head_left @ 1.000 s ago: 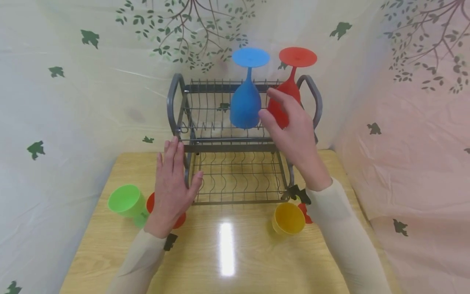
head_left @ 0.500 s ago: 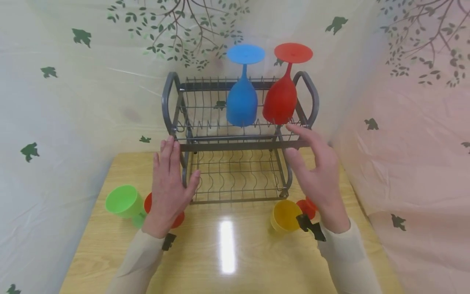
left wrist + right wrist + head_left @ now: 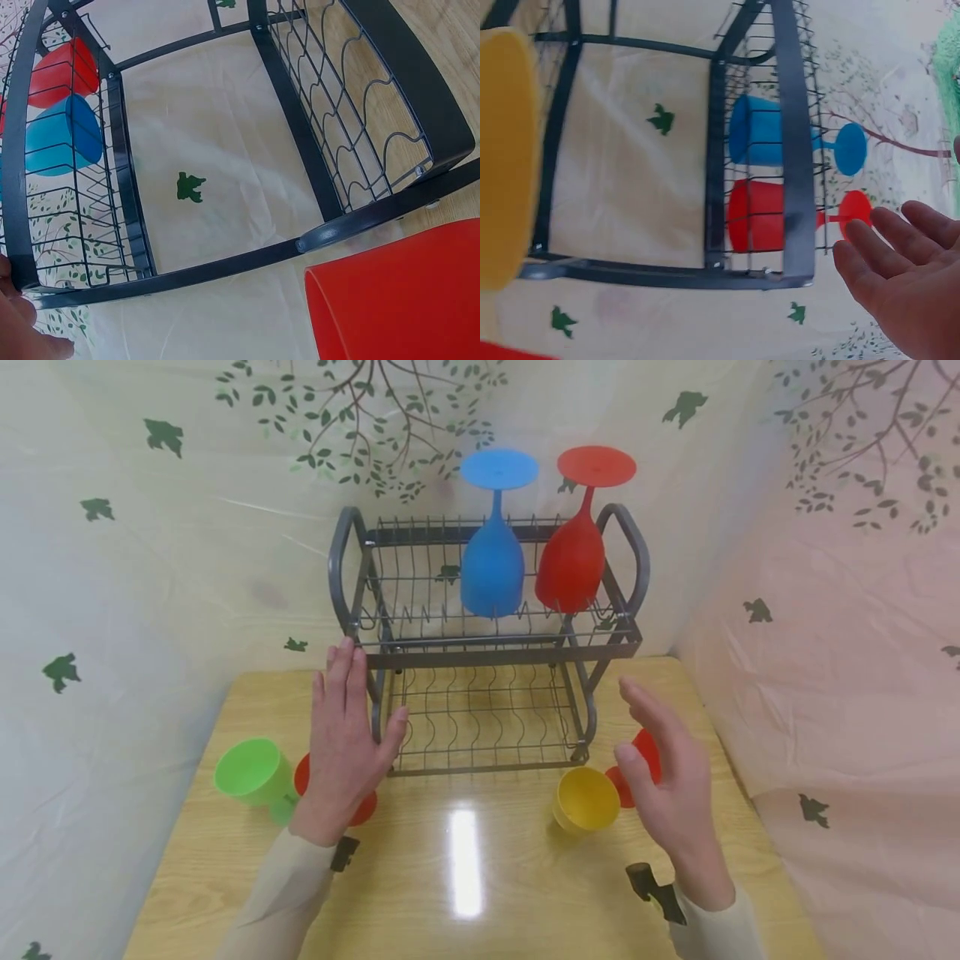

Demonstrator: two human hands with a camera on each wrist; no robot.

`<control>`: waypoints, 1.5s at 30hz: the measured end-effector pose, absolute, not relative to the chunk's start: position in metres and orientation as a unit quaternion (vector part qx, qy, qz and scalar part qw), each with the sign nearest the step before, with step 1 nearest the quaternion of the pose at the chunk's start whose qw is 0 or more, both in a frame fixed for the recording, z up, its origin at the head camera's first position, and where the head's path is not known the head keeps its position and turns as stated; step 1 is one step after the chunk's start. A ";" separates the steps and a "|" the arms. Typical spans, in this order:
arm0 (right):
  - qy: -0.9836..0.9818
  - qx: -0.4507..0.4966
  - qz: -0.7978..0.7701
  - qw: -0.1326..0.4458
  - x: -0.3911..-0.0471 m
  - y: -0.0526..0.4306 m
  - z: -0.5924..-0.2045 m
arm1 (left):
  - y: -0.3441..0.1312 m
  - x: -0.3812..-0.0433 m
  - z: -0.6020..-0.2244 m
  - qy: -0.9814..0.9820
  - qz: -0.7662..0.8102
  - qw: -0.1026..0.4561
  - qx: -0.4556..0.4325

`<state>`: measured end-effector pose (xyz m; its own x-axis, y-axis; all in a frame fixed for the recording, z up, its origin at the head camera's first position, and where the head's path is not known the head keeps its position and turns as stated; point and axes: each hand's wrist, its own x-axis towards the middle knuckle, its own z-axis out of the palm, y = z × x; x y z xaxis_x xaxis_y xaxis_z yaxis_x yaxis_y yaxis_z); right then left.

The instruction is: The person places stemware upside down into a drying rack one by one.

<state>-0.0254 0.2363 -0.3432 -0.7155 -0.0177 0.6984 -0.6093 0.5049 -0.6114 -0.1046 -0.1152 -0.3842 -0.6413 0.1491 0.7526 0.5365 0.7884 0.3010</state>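
Appearing in the head view alone, a green goblet [image 3: 251, 770] is seen mouth up at the left of the surface [image 3: 510, 877]. In that same view the left red goblet [image 3: 364, 811] is mostly covered by the left hand [image 3: 345, 743], whereas its broad bowl is plainly shown at the lower right of the left wrist view. By both wrist cameras the bowls of the blue goblet [image 3: 492, 572] and the upper red goblet [image 3: 570, 568] are caught through the wires of the dish rack [image 3: 495, 657]; from the head they are seen side by side, foot up, on the right part of the upper tier. In the right wrist view the yellow goblet [image 3: 587, 802] is reduced to a large, cut-off shape at the left edge.

The left fingers are laid straight against the front left corner of the upper tier, the thumb spread aside, and both upturned goblets are placed well apart from them. The right fingers and thumb are held wide with nothing between them, below and to the right of the upper red goblet, with the right red goblet [image 3: 622, 787] partly hidden just behind.
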 end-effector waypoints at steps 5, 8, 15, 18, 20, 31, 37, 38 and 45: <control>-0.822 0.175 0.450 0.302 -0.007 0.250 -0.370 | -0.116 -0.103 -0.386 -0.870 -0.255 0.371 -0.200; -0.833 0.162 0.450 0.277 0.003 0.257 -0.384 | -0.117 -0.103 -0.387 -0.867 -0.253 0.380 -0.200; -0.862 0.111 0.449 0.206 0.025 0.271 -0.415 | -0.114 -0.106 -0.387 -0.860 -0.244 0.401 -0.201; -0.870 0.103 0.441 0.195 0.030 0.273 -0.426 | -0.114 -0.106 -0.386 -0.859 -0.244 0.404 -0.199; -0.872 0.098 0.440 0.192 0.033 0.273 -0.432 | -0.114 -0.106 -0.386 -0.860 -0.242 0.403 -0.197; -0.882 0.031 0.455 0.119 0.040 0.275 -0.468 | -0.115 -0.105 -0.385 -0.864 -0.236 0.402 -0.190; -0.874 -0.001 0.481 0.068 0.034 0.277 -0.490 | -0.115 -0.104 -0.384 -0.862 -0.234 0.406 -0.191; -0.872 -0.005 0.486 0.060 0.033 0.277 -0.494 | -0.115 -0.104 -0.384 -0.863 -0.233 0.406 -0.190; -0.855 -0.015 0.518 0.013 0.022 0.274 -0.514 | -0.115 -0.105 -0.382 -0.864 -0.231 0.405 -0.190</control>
